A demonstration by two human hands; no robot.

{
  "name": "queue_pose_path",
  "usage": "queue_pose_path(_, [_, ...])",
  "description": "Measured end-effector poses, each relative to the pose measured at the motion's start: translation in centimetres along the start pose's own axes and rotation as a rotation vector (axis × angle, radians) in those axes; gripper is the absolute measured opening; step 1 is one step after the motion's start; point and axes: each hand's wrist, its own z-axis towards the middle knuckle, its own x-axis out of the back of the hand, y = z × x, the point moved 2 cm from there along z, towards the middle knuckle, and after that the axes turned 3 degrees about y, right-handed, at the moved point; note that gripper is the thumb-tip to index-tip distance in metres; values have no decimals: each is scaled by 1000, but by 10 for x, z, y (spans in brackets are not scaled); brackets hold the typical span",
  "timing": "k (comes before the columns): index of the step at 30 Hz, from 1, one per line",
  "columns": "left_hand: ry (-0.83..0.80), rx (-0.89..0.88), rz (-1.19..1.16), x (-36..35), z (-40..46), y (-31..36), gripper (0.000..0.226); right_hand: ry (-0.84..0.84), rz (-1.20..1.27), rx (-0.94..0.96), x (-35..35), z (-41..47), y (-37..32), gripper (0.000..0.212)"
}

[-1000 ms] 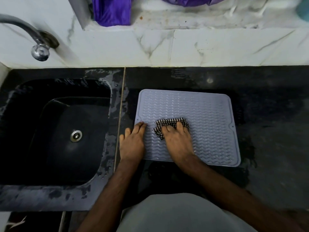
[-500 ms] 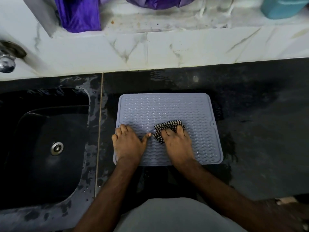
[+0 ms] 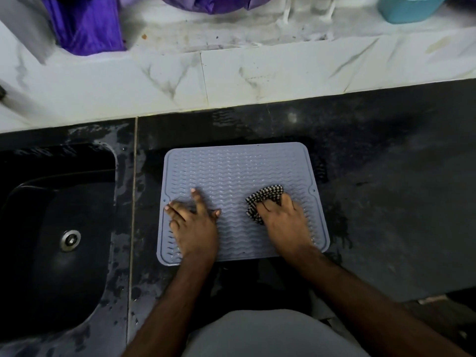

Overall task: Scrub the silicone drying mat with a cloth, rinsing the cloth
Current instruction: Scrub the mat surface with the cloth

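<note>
Bare counter (image 3: 386, 202) right of mat (image 3: 231, 171); sink (image 3: 51, 253) left.

Black sink (image 3: 38, 228) at left; purple cloth (image 3: 85, 24) and teal container (image 3: 409, 7) on ledge.

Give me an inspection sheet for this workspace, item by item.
Surface: dark stone counter, wet patches around the mat.
Job's things: grey silicone mat lying flat; checked cloth bunched on its right half.
Clutter: purple fabric and teal container on the back ledge.
Hands: left hand pressed flat on the mat; right hand grips the cloth.
Cables: nothing seen.
Surroundings: black sink to the left, marble-look wall tiles.
</note>
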Motion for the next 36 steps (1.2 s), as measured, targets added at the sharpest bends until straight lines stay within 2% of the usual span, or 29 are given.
queue_pose_path(3, [-31,-28,-44,0,3,3,68,-4,-2,63,-2,1,16,19])
queue_pose_path(8, [-28,-32,7,5,3,8,65,-33,0,94,-2,0,45,16])
queue_pose_path(9, [18,-85,21,7,1,13,64,-44,11,91,-1,0,48,17])
queue_pose_path(11, [101,-340,20,12,-3,35,73,-81,49,78,-1,-1,52,21])
queue_pose_path(13, [54,-610,0,7,-10,60,71,-126,95,69,-2,0,52,25])
queue_pose_path(14, [-1,-644,-21,4,-15,70,67,-145,115,69,-3,1,52,27])
queue_pose_path(17, [-56,-528,-113,-7,-25,85,70,-149,195,93,-5,-3,59,28])
queue_pose_path(21, [-2,-541,-30,-17,-31,82,89,-192,181,136,-8,-7,72,31])
queue_pose_path(26, [-2,-542,-12,-19,-32,83,91,-55,135,64,-4,-8,91,10])
queue_pose_path(28, [2,-541,-15,-19,-32,82,91,-37,92,41,-2,-10,98,8])
queue_pose_path(31, [6,-538,-24,-19,-32,82,91,-83,36,-5,4,-8,101,22])
queue_pose_path(33, [3,-539,-28,-18,-32,83,91,-176,34,-48,5,-6,97,28])
queue_pose_path(36, [-4,-543,-23,-18,-32,82,91,-279,28,-149,7,-6,89,30])
